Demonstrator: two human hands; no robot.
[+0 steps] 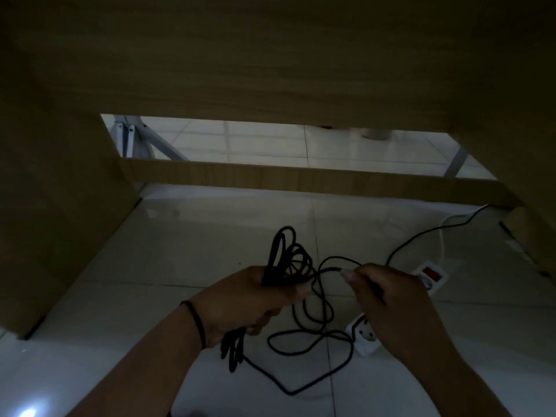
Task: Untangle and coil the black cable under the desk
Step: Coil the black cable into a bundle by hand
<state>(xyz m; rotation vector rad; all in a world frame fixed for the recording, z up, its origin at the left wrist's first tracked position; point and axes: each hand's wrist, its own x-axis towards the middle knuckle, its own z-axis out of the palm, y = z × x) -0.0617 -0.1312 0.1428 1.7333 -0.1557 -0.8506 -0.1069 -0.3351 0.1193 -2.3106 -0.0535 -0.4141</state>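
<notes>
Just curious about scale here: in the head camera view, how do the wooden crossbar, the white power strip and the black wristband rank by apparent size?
1. Wooden crossbar, spanning most of the view.
2. White power strip, partly hidden behind the right hand.
3. Black wristband, though it is nearer the camera, so its true size is unsure.

Matt wood-grain desk point(270, 70); glossy tiled floor point(210, 230); matt black cable point(313, 320); smooth white plastic power strip point(365, 341).

The left hand point(252, 299) grips a bundle of cable point(284, 257) loops, which stick out above and below the fist; the right hand point(388, 299), to its right, pinches a strand; loose cable lies on the floor point(180, 251) between and below them; a power strip point(427, 278) lies behind the right hand; the desk's crossbar point(301, 176) runs beyond both.
</notes>
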